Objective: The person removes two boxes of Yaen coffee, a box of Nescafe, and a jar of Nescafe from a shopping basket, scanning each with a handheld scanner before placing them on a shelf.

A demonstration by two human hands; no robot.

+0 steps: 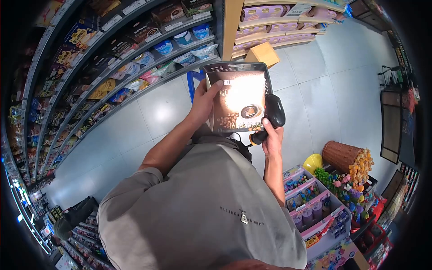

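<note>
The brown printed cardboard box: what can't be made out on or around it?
Head view, every item:
The box: glare washes out some lettering.
Black perforated plastic basket: the box hides most of its inside.
Left hand: the box hides some fingers.
Black rounded handheld device: the right hand covers part of it.
White left-side shelf tags: too small to read.

The box I see is brown, with a darker coffee-bean print and a picture of a dark-filled cup, its middle washed white by glare. Against it, the scanner is glossy black with a yellow-orange band. A dark grey basket carries rows of holes. The shirt is plain grey, but for small dark lettering and a white emblem. Across pale grey floor tiles stand a yellow cone and a reddish-brown woven hamper.
</note>
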